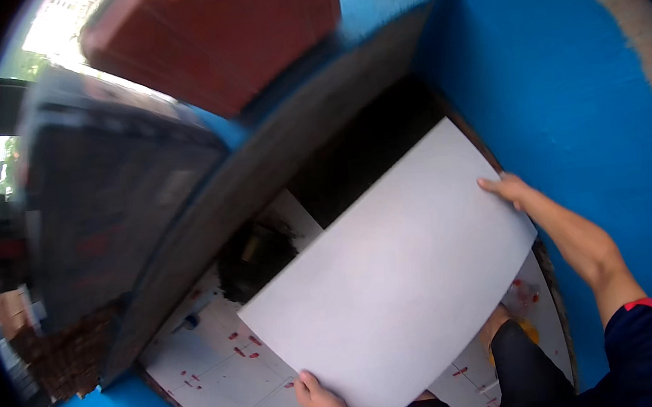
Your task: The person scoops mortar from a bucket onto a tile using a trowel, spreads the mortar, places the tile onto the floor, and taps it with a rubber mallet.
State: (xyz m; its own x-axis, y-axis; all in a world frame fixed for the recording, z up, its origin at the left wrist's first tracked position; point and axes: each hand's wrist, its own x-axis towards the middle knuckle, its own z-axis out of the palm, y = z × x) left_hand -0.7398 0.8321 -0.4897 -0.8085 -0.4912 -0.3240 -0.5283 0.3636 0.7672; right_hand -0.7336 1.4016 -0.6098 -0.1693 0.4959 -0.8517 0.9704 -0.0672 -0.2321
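At the lower middle of the frame the left hand is gripping the near corner of a large white tile, fingers clamped on its edge; at the right the right hand is pressing curled fingers over the far edge. The tile is hanging tilted above the floor, filling the centre. Keeping both grips firm and the tile level would, I judge, help it sit flush with its neighbours. Below it, laid white floor tiles with small red spacers are showing at lower left, a dark patch lying beyond; blue walls are closing in the right side.
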